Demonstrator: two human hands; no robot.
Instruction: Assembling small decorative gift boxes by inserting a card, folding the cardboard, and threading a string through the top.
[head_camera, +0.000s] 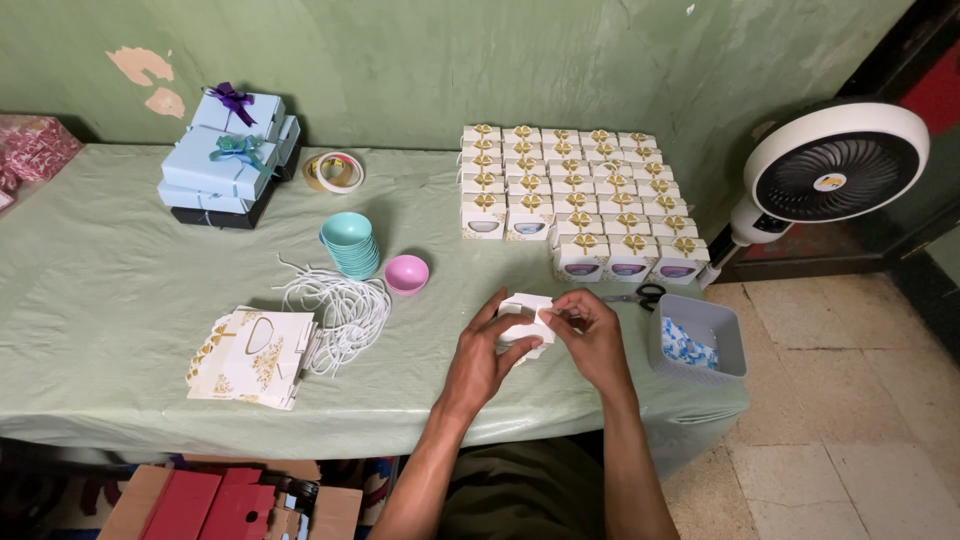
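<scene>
White gift boxes w/ gold bows rear-right, blue boxes rear-left

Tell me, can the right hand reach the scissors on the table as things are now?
Probably yes. The scissors lie just beyond the right hand, with bare tablecloth between them. But both hands hold a small white box, so the right hand must let go first.

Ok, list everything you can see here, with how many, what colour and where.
small favour boxes: many, white with gold bows, back right of table
flat box blanks: a stack, white and gold, front left
cord: a loose heap, white, beside the blanks
bowls: a stack, teal, table centre
bowl: one, pink, right of the stack
gift boxes: a stack, pale blue, back left
tape rolls: two, back centre
scissors: one, black
basket: one, grey, right edge
fan: one, white, floor right
left hand, right hand: holding one white box
</scene>
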